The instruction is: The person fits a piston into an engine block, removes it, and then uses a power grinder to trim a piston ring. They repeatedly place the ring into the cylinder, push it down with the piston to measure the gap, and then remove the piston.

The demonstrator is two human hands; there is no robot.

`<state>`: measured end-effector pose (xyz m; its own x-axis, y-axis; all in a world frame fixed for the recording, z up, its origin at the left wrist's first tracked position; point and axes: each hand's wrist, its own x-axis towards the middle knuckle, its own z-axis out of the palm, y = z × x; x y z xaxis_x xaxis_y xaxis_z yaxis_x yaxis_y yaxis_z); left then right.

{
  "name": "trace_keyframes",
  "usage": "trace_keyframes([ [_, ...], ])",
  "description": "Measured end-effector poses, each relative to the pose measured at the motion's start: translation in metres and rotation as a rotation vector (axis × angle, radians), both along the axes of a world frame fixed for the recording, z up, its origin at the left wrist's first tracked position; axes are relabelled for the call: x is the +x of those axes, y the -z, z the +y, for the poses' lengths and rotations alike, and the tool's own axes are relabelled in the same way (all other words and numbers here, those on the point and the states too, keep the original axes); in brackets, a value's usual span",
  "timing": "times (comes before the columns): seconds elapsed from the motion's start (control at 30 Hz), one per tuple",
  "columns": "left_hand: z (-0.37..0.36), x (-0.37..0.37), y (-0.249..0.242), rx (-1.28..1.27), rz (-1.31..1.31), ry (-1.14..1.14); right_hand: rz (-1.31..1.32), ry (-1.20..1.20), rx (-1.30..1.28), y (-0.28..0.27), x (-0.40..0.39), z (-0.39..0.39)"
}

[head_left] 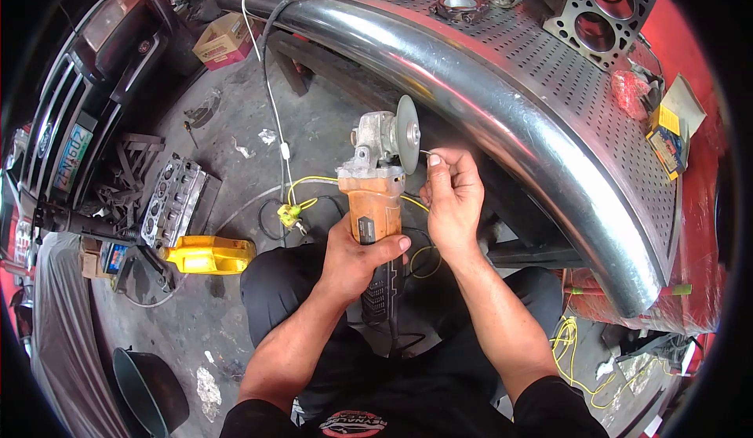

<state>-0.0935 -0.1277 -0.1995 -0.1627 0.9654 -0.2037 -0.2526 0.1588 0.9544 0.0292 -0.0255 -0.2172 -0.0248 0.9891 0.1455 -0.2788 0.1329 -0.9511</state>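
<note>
An orange and grey angle grinder [375, 203] stands upright in front of me, its head at the top. My left hand [357, 258] is wrapped round its body, with the thumb across the front. A round disc [408, 135] is mounted on the right side of the grinder's head. Just right of the disc, my right hand [455, 195] pinches a small thin piece [426, 152] between thumb and forefinger. The piece points at the disc; whether they touch is too small to tell.
A metal bench with a rounded steel edge [502, 109] curves across the right, bearing an engine block [600, 14]. On the floor at left are a cylinder head [176, 201], a yellow bottle [210, 254] and a black bucket [153, 391]. A yellow cord [318, 179] runs behind the grinder.
</note>
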Motion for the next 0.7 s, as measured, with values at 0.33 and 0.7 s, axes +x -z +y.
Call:
trace_keyframes([
  [0.33,-0.0004,-0.0017,-0.0013,-0.022,-0.044,0.012,-0.019,0.007,0.005,-0.0004,0.0001,-0.0004],
  [0.7,0.0000,0.0002,-0.0011,-0.005,0.025,-0.009,-0.026,0.015,0.001,0.0027,0.0000,0.0004],
])
